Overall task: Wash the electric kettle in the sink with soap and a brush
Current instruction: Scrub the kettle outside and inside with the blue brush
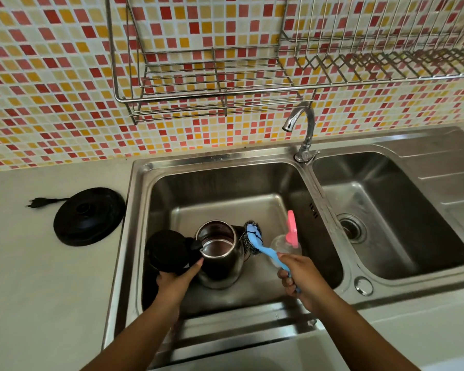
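A steel electric kettle stands upright in the left basin of the sink, its black lid hinged open to the left. My left hand grips the kettle's black handle. My right hand holds the blue handle of a brush whose steel-wool head rests against the kettle's right side near the rim. A clear soap bottle with a pink pump stands in the basin just behind my right hand.
The kettle's black base with its plug lies on the counter left of the sink. A curved tap rises between the two basins. The right basin has a drain. Wire racks hang on the tiled wall.
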`<state>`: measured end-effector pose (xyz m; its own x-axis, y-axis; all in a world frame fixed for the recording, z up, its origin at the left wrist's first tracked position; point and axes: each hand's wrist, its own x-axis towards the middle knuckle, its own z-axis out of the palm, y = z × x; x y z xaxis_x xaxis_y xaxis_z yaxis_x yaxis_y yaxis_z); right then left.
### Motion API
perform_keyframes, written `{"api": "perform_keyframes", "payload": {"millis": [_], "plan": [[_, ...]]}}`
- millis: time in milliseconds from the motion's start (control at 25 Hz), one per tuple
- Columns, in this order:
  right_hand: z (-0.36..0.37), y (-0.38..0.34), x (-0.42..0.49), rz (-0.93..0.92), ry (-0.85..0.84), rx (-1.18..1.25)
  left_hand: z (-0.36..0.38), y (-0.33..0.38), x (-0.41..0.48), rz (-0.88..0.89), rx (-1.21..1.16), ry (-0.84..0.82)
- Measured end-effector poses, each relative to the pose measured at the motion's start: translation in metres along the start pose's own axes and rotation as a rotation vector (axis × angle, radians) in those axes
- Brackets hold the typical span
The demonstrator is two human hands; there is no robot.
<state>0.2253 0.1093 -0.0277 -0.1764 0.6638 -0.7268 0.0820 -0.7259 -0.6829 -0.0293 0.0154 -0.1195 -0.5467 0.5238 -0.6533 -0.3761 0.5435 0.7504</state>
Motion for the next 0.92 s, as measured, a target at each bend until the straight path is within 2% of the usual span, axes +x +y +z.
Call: {"api": "perform_keyframes", "payload": {"millis": [40, 120, 240, 480, 680, 920], "plan": [[0.001, 0.0, -0.001, 0.001, 0.0, 0.004, 0.007, 0.004, -0.008, -0.076, -0.085, -0.002], [0.001, 0.001, 0.0, -0.006, 0.0, 0.008, 0.025, 0.033, -0.043, -0.218, -0.253, -0.111], [0.001, 0.002, 0.0, -0.022, -0.009, 0.005, 0.051, 0.052, -0.058, -0.351, -0.314, -0.21], [0.004, 0.004, -0.005, -0.008, -0.011, -0.019, 0.078, 0.068, -0.057, -0.399, -0.313, -0.133], [0.005, 0.008, -0.003, 0.022, -0.003, -0.041, 0.083, 0.07, -0.057, -0.473, -0.346, -0.131], [0.007, 0.011, -0.004, 0.023, -0.019, -0.032, 0.08, 0.068, -0.055, -0.443, -0.347, -0.126]]}}
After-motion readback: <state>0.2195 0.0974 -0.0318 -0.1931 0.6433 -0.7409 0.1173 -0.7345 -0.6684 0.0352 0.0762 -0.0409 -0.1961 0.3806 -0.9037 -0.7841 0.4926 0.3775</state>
